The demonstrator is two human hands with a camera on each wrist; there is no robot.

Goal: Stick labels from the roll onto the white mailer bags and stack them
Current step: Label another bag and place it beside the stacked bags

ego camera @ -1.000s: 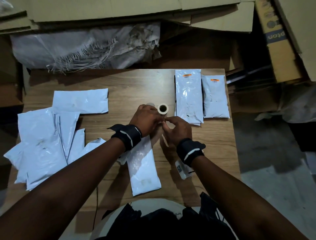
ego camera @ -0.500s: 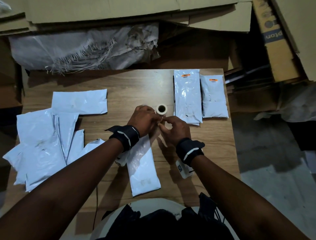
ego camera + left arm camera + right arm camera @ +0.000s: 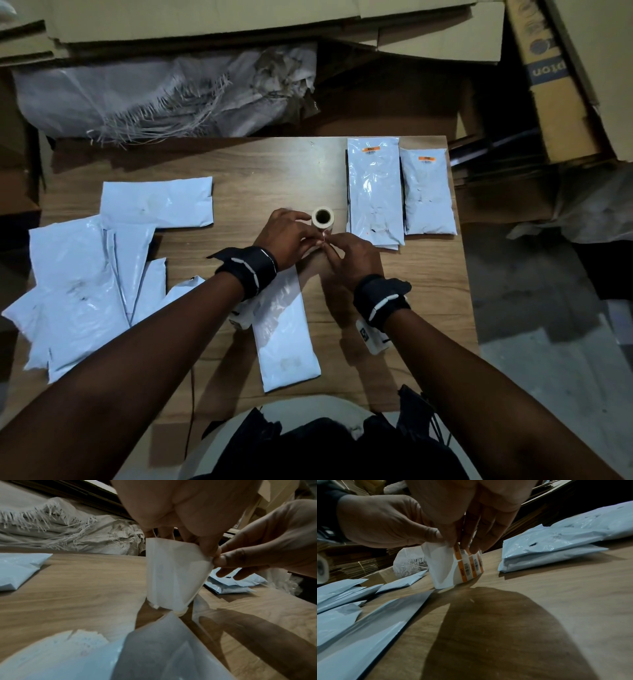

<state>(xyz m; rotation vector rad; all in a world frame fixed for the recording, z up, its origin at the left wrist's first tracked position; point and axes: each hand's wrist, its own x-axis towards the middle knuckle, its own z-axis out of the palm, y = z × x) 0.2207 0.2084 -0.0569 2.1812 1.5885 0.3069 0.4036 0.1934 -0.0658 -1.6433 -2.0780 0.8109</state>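
A label roll point(image 3: 322, 217) stands on end mid-table, its orange barcode labels point(image 3: 471, 566) showing in the right wrist view. A loose length of white label strip point(image 3: 171, 574) rises from it. My left hand point(image 3: 317, 236) pinches the strip's upper edge. My right hand point(image 3: 329, 241) meets it from the right and pinches a label point(image 3: 457, 550) at the strip's top corner. One white mailer bag point(image 3: 284, 335) lies lengthwise under my left wrist. Two stacks of labelled bags point(image 3: 375, 192) point(image 3: 428, 193) lie at the far right.
A loose pile of unlabelled white bags point(image 3: 78, 291) covers the table's left side, with one more bag point(image 3: 157, 202) behind it. A frayed woven sack point(image 3: 164, 99) and flattened cartons point(image 3: 555, 85) lie beyond the table's point(image 3: 260, 171) far and right edges.
Both hands have shifted slightly towards the roll and closed together at the strip's end. The bags and stacks have not moved.
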